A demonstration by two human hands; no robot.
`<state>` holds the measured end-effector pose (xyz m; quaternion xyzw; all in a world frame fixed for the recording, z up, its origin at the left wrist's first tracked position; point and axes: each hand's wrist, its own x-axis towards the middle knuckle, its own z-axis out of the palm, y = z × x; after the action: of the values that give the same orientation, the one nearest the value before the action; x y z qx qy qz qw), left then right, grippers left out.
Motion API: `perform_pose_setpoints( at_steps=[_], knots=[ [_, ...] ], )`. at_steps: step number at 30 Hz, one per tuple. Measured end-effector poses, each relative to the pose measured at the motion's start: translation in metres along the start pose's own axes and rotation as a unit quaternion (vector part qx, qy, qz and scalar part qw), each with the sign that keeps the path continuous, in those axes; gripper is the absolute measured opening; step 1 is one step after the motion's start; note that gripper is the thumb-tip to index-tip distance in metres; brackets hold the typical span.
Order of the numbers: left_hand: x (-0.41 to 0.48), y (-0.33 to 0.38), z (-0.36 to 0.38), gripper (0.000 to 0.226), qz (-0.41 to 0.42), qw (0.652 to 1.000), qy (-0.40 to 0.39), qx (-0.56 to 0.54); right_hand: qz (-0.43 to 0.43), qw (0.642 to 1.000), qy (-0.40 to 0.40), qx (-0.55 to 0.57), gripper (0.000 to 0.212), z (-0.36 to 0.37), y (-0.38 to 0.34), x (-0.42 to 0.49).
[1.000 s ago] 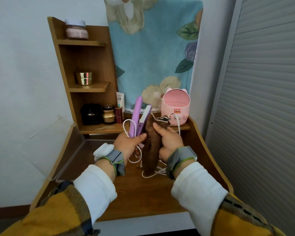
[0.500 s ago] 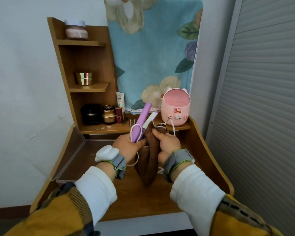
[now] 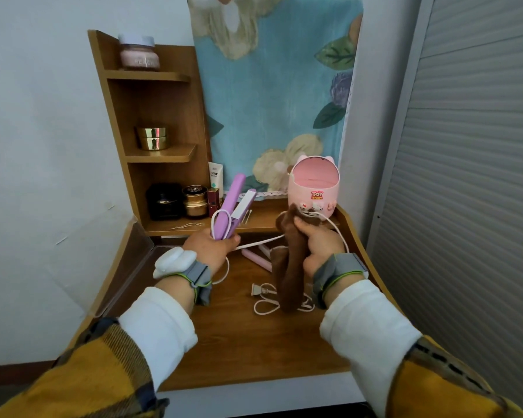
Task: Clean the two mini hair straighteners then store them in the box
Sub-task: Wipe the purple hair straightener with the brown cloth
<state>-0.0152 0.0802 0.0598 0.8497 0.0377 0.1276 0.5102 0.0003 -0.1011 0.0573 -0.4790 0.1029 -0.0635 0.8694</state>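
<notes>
My left hand [image 3: 209, 248] grips the base of a purple mini hair straightener [image 3: 232, 203], which stands upright with its plates apart and a loop of white cord beside it. My right hand [image 3: 319, 244] holds a brown cloth [image 3: 289, 267] wrapped round the white cord [image 3: 263, 243], which runs taut between both hands. A pink mini hair straightener [image 3: 255, 257] lies on the desk between my hands, partly hidden by the cloth. Its plug [image 3: 256, 289] and coiled cord lie nearer me. A clear box [image 3: 133, 260] with its lid raised sits at the desk's left.
A pink Toy Story bin [image 3: 313, 185] stands at the back right of the wooden desk [image 3: 239, 342]. A shelf unit [image 3: 151, 116] at the back left holds jars and cosmetics. A grey shutter wall closes off the right side.
My hands have moved apart: the right hand has slid the cloth rightward along the cord. The purple straightener has shifted left, uncovering the pink straightener on the desk.
</notes>
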Motion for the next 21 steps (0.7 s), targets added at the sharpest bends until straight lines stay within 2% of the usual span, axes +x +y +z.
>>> perform_pose_setpoints(
  at_steps=[3,5,8,12,15,17,19,21],
  knots=[
    [-0.010,0.009,0.007,0.017,0.030,0.999,-0.024,-0.029,0.026,0.998,-0.057,-0.016,0.008,0.014,0.009,-0.010],
    [-0.014,0.014,0.013,0.023,0.035,0.997,-0.059,-0.019,0.017,0.997,-0.063,-0.032,0.012,0.019,0.016,-0.009],
    [-0.011,0.012,0.016,0.027,0.012,0.996,-0.082,-0.035,0.025,0.997,-0.057,-0.044,0.013,0.019,0.021,-0.009],
    [-0.012,0.009,0.016,0.029,-0.032,0.980,-0.154,-0.119,0.084,0.994,-0.062,-0.031,0.016,0.020,0.028,-0.013],
    [-0.012,0.008,0.018,0.062,-0.047,0.962,-0.219,-0.158,0.099,0.991,-0.076,-0.045,0.013,0.022,0.029,-0.014],
    [-0.013,0.006,0.020,0.069,-0.042,0.962,-0.210,-0.170,0.117,0.989,-0.084,-0.031,0.015,0.023,0.028,-0.017],
    [-0.011,0.006,0.019,0.064,-0.046,0.970,-0.176,-0.158,0.114,0.988,-0.100,-0.009,0.011,0.021,0.028,-0.015],
    [-0.012,0.009,0.018,0.038,-0.054,0.970,-0.178,-0.155,0.095,0.989,-0.111,-0.004,0.014,0.020,0.028,-0.014]
  ],
)
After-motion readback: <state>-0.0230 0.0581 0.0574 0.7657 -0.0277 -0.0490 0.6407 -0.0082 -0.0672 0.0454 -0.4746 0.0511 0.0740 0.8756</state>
